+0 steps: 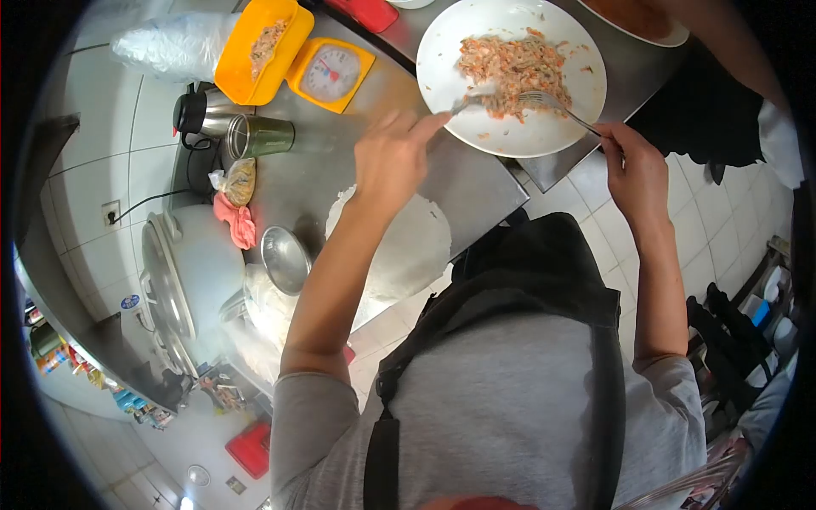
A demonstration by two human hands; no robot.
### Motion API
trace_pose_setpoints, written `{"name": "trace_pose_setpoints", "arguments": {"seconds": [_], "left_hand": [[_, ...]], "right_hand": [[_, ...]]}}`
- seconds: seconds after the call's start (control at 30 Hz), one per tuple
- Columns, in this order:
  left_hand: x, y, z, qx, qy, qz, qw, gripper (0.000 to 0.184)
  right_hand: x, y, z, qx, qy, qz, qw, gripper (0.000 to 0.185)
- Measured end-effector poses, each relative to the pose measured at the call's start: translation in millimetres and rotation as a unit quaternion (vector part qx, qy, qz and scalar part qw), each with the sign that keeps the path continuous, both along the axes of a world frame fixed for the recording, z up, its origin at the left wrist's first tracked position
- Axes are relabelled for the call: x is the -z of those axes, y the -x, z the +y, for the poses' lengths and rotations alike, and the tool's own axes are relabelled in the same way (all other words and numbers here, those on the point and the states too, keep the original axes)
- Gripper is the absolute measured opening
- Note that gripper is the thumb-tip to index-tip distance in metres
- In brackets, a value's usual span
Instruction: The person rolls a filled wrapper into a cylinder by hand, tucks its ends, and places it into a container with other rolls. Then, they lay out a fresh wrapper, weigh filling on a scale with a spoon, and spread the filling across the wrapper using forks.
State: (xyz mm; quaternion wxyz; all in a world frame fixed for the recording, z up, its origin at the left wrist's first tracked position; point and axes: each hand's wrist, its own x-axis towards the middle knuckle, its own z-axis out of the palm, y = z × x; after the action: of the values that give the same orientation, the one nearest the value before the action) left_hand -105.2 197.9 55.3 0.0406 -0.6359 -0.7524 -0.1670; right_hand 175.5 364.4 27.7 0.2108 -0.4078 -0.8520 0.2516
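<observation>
A large white plate (455, 51) holds a heap of shredded orange and pale food (514, 68) at the top centre. My left hand (395, 153) is closed around a utensil whose metal end reaches the heap's lower left edge; its handle is mostly hidden by the fingers. From the right, my right hand (633, 166) grips a fork (578, 117), its tines resting in the food. Below my left forearm lies a round, flat, whitish sheet (412, 246), partly covered by the arm.
Left of the plate are a yellow scale (357, 64), a yellow container (229, 64), a green cup (276, 136) and a thermos (208, 110). A metal bowl (286, 259) sits near my left forearm. Another dish (671, 36) is at the top right, near a person's arm (731, 42).
</observation>
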Motion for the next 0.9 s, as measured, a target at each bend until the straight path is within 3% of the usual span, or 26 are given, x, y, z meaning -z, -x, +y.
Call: {"name": "trace_pose_setpoints", "arguments": {"seconds": [0.1, 0.17, 0.4, 0.5, 0.57, 0.7, 0.77, 0.83, 0.87, 0.9], "left_hand": [[-19, -1, -7, 0.009, 0.041, 0.029, 0.999, 0.040], [-26, -4, 0, 0.009, -0.001, -0.015, 1.000, 0.041], [-9, -8, 1, 0.012, 0.056, 0.002, 0.998, 0.037], [-23, 13, -13, 0.044, 0.038, -0.098, 0.993, 0.034], [-31, 22, -9, -0.053, 0.051, -0.135, 0.988, 0.029], [-25, 23, 5, -0.059, 0.055, -0.019, 0.997, 0.025], [-33, 8, 9, -0.104, 0.221, -0.065, 0.968, 0.023], [-32, 2, 8, -0.074, 0.203, -0.156, 0.964, 0.022], [-25, 5, 9, -0.082, 0.202, -0.143, 0.965, 0.022], [-15, 10, 12, -0.057, 0.202, -0.256, 0.944, 0.021]], "right_hand": [[3, -9, 3, 0.002, -0.013, 0.024, 1.000, 0.015], [-4, -12, 5, 0.000, 0.080, 0.031, 0.996, 0.016], [-8, -11, -2, 0.005, 0.067, 0.027, 0.997, 0.017], [-5, -25, 1, 0.011, 0.107, 0.083, 0.991, 0.018], [-2, -32, 5, -0.037, 0.174, 0.104, 0.978, 0.019], [-1, -27, 2, -0.087, 0.244, 0.080, 0.963, 0.019], [4, -16, 0, -0.092, 0.216, 0.063, 0.970, 0.017], [5, -10, -1, -0.107, 0.199, 0.078, 0.971, 0.016], [8, -11, -1, -0.111, 0.184, 0.083, 0.973, 0.015], [11, -13, 2, -0.116, 0.191, 0.077, 0.972, 0.015]]}}
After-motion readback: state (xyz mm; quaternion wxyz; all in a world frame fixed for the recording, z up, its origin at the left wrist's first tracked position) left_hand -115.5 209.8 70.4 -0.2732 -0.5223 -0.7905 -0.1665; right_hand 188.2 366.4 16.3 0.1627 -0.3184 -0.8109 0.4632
